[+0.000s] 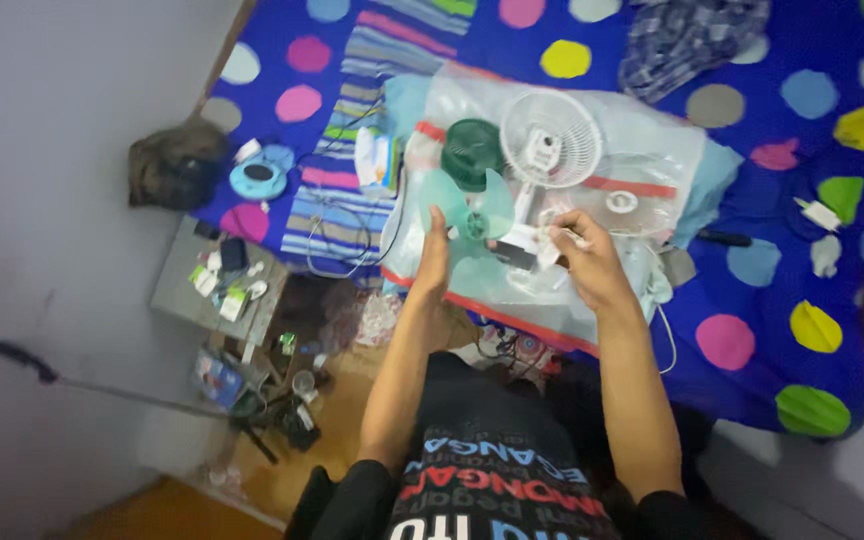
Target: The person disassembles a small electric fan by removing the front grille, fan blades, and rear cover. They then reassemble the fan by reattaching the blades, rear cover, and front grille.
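While the green fan blade (467,212) is held up by the left hand (436,262) over the plastic sheet (652,165) on the bed (752,330), a small white part (552,238) is pinched by the right hand (584,262).

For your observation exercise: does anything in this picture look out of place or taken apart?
Yes. A small fan lies in pieces on a clear plastic sheet on the bed: white grille, dark green housing and loose blade, which the left hand touches. The right hand rests on small white parts.
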